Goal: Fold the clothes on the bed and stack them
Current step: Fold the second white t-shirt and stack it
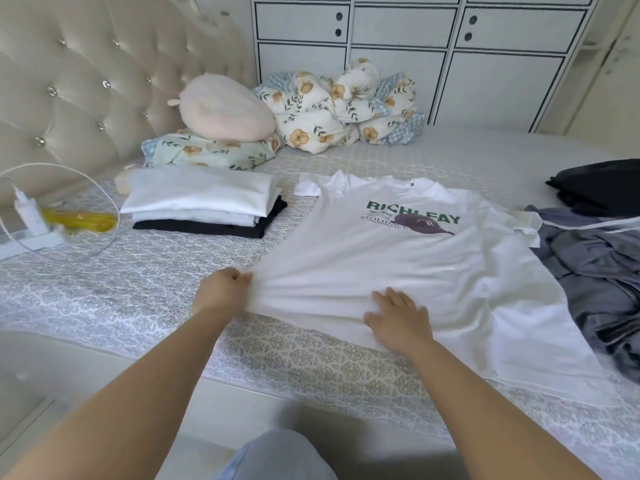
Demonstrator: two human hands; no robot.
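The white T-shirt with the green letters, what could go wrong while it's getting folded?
1. The left hand pinches the white T-shirt at its edge, and the cloth is bunched into creases there; folding now might lock them in.
2. One sleeve lies against the grey clothes, so it could drag them along.
3. The folded stack sits close by; a wide sweep might knock it crooked.

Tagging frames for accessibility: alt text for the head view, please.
A white printed T-shirt lies spread face up on a bed; the left hand pinches its side edge while the right hand presses flat near the hem. A stack of folded clothes sits to the left, and unfolded grey clothing lies to the right.
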